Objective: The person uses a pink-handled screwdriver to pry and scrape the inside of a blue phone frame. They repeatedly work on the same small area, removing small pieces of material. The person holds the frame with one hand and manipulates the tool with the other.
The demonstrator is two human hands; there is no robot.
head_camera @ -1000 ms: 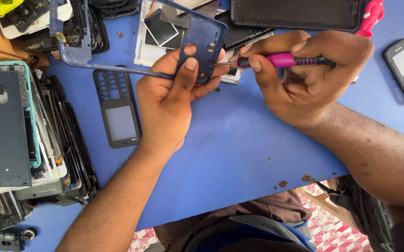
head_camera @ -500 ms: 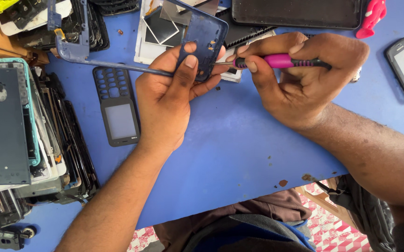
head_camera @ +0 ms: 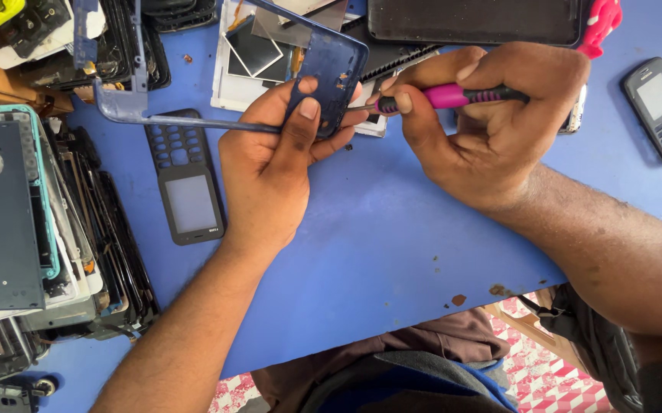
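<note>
Holding much as before, the left hand (head_camera: pixel 270 172) pinches the blue phone frame (head_camera: pixel 323 73) above the bench (head_camera: pixel 377 229); right hand (head_camera: pixel 491 122) fingers grip the pink screwdriver (head_camera: pixel 453 95) against its scuffed corner.

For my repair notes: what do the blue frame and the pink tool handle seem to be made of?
The blue phone frame in the left hand looks like matte moulded plastic, though painted metal is possible. The screwdriver handle in the right hand seems glossy pink plastic with black, perhaps rubber, bands.
</note>
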